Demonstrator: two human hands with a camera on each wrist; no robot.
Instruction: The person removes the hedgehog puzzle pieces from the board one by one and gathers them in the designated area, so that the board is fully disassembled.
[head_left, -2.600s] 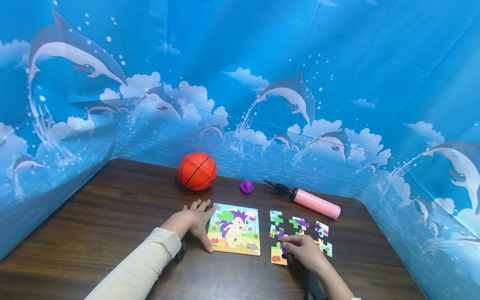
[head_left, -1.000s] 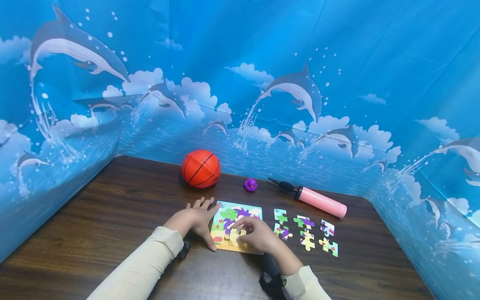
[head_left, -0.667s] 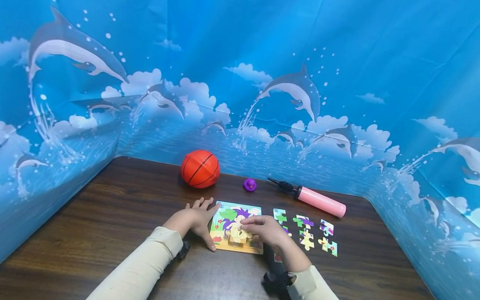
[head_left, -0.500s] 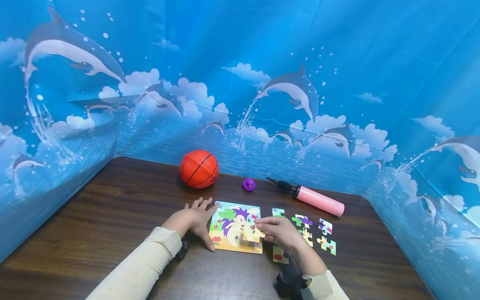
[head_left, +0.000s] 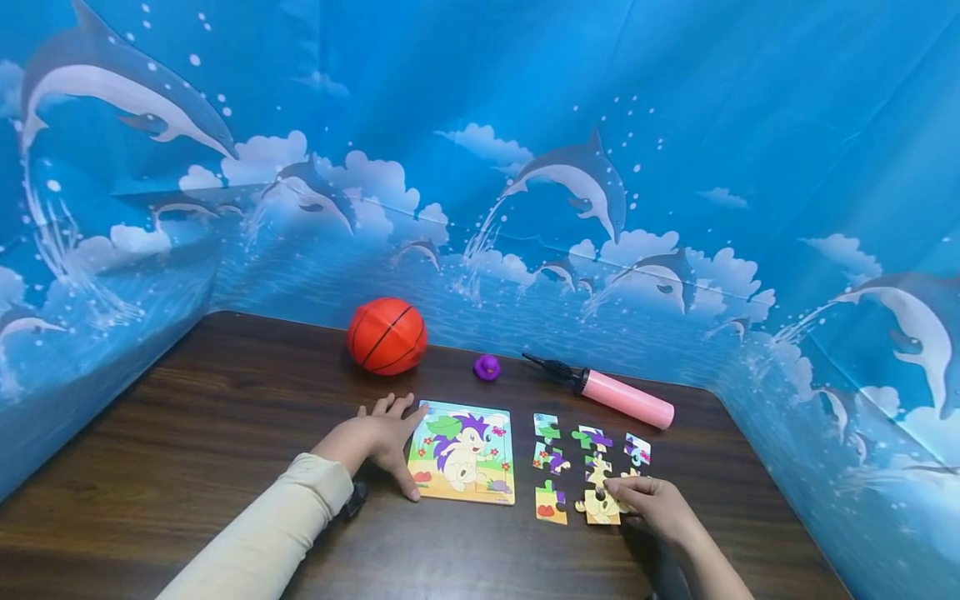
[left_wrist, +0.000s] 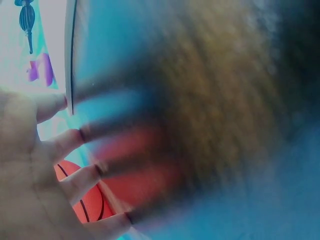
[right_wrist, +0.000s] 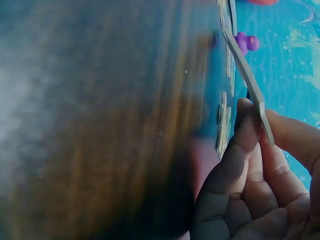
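Note:
My right hand [head_left: 660, 508] pinches a pale yellow jigsaw piece [head_left: 602, 510] between thumb and fingers, low over the table at the lower edge of the loose pieces. In the right wrist view the held piece shows edge-on, tilted, between thumb and fingertips. My left hand [head_left: 378, 437], fingers spread, rests at the left edge of a square puzzle board [head_left: 461, 450] with a purple-haired hedgehog picture. In the left wrist view, the fingers of that hand [left_wrist: 75, 187] reach out straight. To the board's right lie several loose jigsaw pieces [head_left: 551, 458], some partly hidden behind the right hand.
A red ball [head_left: 387, 336] with black lines stands behind the board. Beside it are a small purple rubber duck [head_left: 487, 367] and a pink hand pump [head_left: 626, 398] with a black nozzle. A blue dolphin backdrop [head_left: 450, 167] borders the dark wooden table [head_left: 247, 400].
My right hand went from the loose pieces to above the board, then carried the jigsaw piece back right to the loose ones. My left hand stayed at the board's left edge.

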